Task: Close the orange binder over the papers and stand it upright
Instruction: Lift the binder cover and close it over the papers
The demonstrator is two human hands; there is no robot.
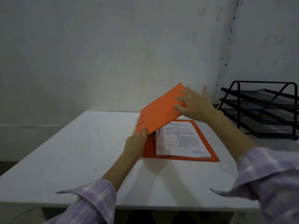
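The orange binder (163, 110) is seen lying on the white table (80, 151), with its back cover flat on the tabletop and its front cover raised at a slant over the contents, so that it is half closed. A stack of printed papers (181, 139) is held on the ring mechanism inside the binder, the lower part of the sheets being left uncovered by the tilted cover.

At the binder's near left corner, by the spine, the left hand (135, 144) is placed; its thumb is pressed against the lower edge of the raised cover and the fingers are curled at the spine, so a light grip on the binder is shown there. On the outer face of the raised cover, towards its far right edge, the right hand (194, 102) is laid with fingers spread wide and flat; nothing is clasped by it, the cover being only touched. To the right of the binder, well apart, a black wire tray rack (262, 109) is seen.
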